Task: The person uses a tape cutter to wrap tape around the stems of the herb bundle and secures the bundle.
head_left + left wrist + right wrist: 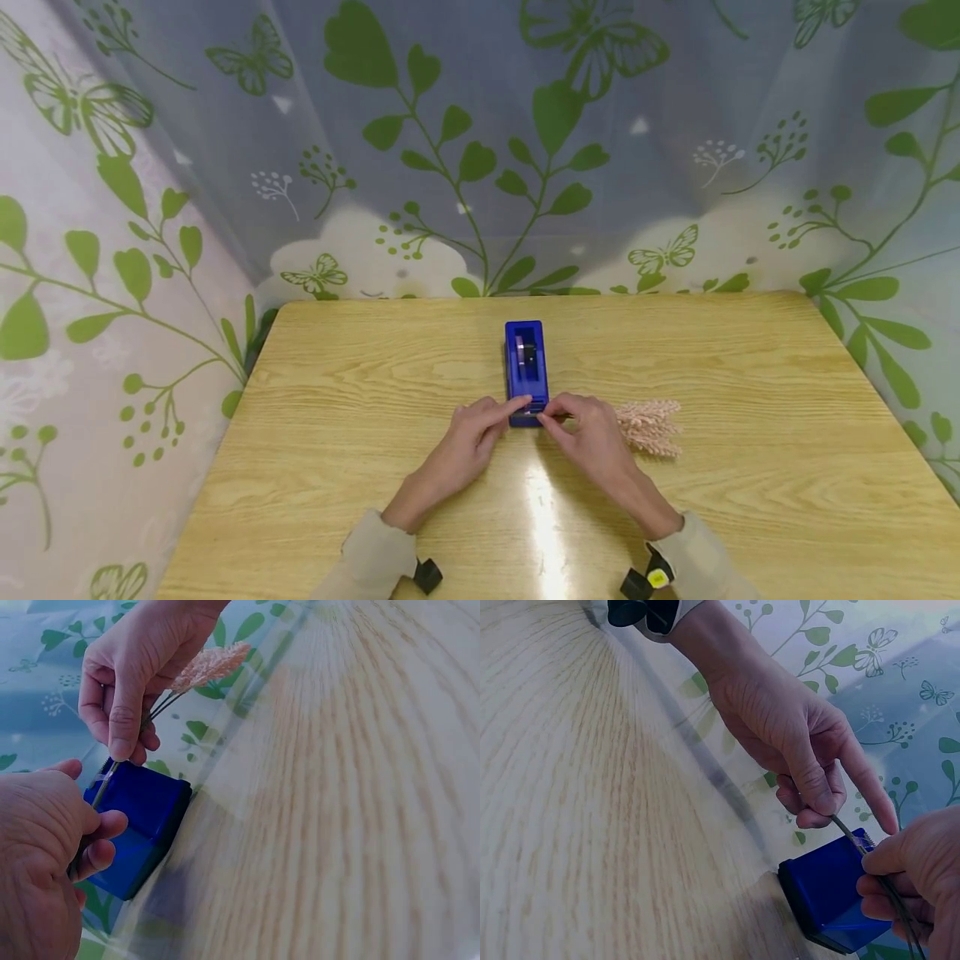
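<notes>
A blue tape dispenser stands on the wooden table, its serrated cutting edge toward me. Just over that end, a bunch of thin dark stems with pale pink, fluffy dried-flower heads is held crosswise. My left hand pinches the stem ends between thumb and curled fingers, while its index finger stretches out to the cutter end. Closer to the flower heads, my right hand pinches the stems between thumb and fingers. A shiny bit of clear tape shows at the stems by the cutter; how far it wraps is unclear.
The wooden table reaches out on both sides of the dispenser. Behind it and at the left hangs a curtain printed with green leaves and butterflies. Dark wrist cameras sit at both cuffs.
</notes>
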Action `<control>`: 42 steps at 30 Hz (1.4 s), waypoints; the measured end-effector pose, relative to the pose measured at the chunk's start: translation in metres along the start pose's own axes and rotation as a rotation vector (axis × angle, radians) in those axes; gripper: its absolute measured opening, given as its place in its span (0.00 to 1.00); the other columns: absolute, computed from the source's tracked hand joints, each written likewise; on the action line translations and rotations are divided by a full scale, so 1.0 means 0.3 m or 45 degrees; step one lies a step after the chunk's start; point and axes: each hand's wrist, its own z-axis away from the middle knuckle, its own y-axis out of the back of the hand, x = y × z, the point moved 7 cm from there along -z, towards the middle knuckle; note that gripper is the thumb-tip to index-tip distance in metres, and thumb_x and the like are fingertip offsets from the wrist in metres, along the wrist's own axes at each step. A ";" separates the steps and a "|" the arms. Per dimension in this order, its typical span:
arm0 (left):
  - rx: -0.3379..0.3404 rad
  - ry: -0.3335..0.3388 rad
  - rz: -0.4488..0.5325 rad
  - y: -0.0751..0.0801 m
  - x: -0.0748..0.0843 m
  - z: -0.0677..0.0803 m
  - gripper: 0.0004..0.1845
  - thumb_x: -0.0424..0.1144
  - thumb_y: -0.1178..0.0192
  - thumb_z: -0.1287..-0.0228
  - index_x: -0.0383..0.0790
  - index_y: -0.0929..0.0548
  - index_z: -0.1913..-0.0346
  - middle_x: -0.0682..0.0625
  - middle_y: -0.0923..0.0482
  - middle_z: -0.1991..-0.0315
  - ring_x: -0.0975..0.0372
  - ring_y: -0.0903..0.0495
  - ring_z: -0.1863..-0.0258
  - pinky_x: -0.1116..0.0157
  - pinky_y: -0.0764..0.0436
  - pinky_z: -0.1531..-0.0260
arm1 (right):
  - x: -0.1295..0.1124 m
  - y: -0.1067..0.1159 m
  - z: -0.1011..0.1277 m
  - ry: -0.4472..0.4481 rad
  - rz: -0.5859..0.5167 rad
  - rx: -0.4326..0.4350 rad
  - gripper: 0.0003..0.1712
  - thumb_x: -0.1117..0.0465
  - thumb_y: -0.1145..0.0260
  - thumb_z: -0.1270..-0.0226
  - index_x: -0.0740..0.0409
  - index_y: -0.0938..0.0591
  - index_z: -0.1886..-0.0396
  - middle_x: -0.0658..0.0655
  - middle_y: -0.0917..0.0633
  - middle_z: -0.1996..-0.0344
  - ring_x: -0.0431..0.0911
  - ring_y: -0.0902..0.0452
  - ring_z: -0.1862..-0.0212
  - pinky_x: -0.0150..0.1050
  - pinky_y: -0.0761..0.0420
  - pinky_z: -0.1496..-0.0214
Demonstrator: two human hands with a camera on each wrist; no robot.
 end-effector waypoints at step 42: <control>0.052 -0.093 -0.170 0.020 0.031 0.009 0.23 0.22 0.39 0.32 0.50 0.11 0.42 0.52 0.13 0.61 0.66 0.24 0.63 0.57 0.32 0.53 | -0.002 0.010 -0.015 -0.067 -0.055 -0.140 0.07 0.71 0.24 0.37 0.56 0.13 0.68 0.50 0.10 0.70 0.43 0.13 0.66 0.39 0.12 0.60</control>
